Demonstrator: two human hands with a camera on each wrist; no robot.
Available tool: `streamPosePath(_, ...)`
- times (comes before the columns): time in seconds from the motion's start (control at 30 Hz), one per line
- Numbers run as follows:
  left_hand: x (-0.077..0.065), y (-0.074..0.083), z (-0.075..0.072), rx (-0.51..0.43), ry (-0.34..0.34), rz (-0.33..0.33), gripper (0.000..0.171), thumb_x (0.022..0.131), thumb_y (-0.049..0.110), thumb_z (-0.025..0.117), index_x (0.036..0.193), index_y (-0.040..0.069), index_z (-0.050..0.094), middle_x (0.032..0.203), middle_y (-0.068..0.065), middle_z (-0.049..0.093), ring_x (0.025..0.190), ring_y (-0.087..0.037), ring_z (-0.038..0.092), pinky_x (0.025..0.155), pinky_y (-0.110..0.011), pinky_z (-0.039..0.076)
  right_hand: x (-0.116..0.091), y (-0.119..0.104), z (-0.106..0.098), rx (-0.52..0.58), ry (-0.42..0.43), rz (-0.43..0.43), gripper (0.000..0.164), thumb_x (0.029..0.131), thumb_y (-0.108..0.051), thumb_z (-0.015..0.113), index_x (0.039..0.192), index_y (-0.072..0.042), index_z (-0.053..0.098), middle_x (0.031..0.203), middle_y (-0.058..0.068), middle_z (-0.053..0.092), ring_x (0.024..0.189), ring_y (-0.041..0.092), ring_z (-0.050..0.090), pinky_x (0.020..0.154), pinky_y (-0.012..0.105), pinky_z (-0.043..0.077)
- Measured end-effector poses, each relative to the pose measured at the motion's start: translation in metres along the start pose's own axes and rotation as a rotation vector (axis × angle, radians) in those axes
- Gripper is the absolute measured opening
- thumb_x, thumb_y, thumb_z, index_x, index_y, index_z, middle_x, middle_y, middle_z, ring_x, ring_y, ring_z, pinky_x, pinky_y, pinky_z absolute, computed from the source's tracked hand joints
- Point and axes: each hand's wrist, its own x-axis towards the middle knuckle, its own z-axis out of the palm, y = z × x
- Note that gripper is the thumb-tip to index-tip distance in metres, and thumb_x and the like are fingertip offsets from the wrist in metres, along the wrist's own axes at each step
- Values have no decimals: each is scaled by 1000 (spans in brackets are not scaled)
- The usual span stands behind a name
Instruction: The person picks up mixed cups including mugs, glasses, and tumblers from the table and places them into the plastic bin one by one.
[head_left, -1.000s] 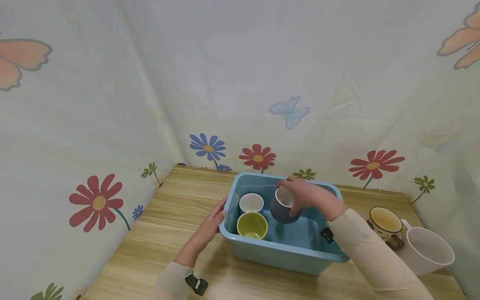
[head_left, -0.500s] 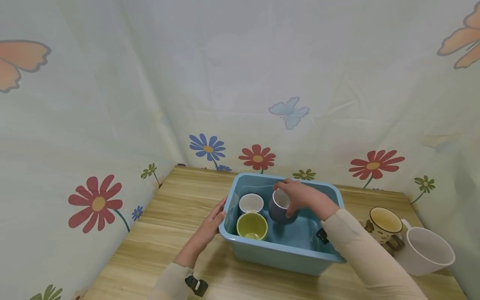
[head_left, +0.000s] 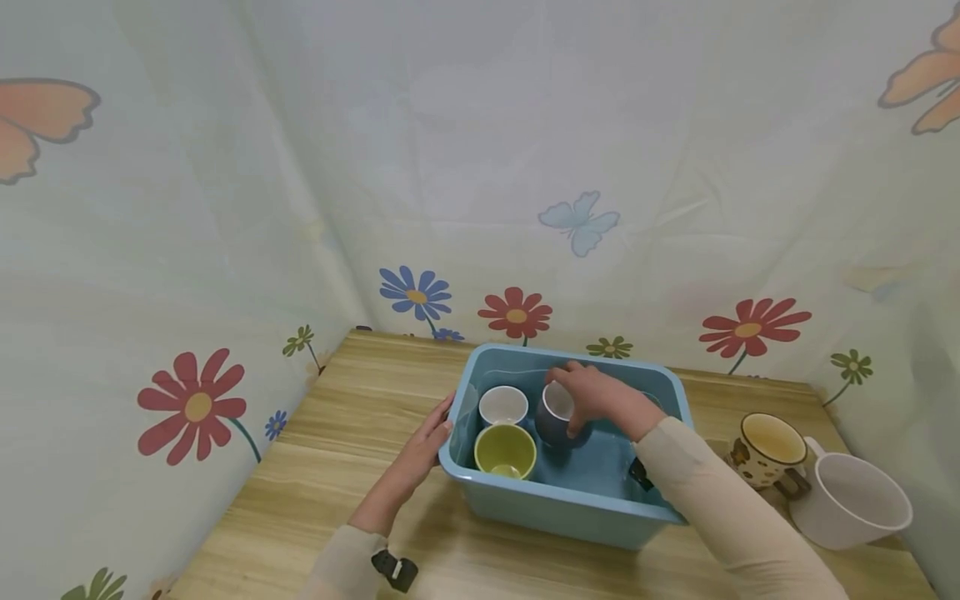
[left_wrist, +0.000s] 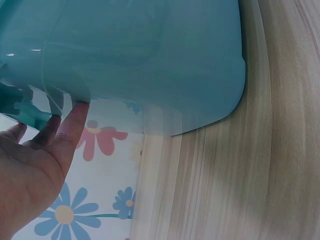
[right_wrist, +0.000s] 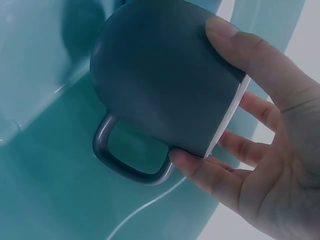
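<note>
My right hand [head_left: 603, 400] grips a dark grey-blue mug [head_left: 555, 423] with a white inside, at its rim and side. In the right wrist view, the mug's body [right_wrist: 160, 75] and loop handle [right_wrist: 132, 170] show, with the thumb on one side and fingers at the rim and handle. The mug is low inside a light blue plastic tub [head_left: 555, 492]. A white cup [head_left: 504, 407] and a yellow-green cup [head_left: 505, 451] stand at the tub's left end. My left hand [head_left: 416, 454] rests against the tub's left side, its extended fingers [left_wrist: 72, 127] touching the wall near the rim.
Right of the tub stand a yellow patterned mug [head_left: 765, 454] with a brown handle and a large white mug [head_left: 851, 504], partly behind the right sleeve. The wooden table [head_left: 300, 483] meets a flowered curtain [head_left: 480, 167] at the back and sides.
My right hand has moved slightly left and down with the dark mug, bringing it nearer the two cups. The left hand and tub have stayed in place.
</note>
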Motion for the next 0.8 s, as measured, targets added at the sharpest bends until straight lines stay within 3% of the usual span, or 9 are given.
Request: streamPosePath(0.8, -1, -1, 1, -2, 19, -11, 57, 109, 29, 36, 163, 14, 26, 168, -23, 26, 146, -49, 41, 105, -57, 52, 8, 2, 18, -44, -4, -8, 78, 71, -17, 94, 139, -16, 56, 134, 16, 57, 115, 34, 57, 101, 56, 55)
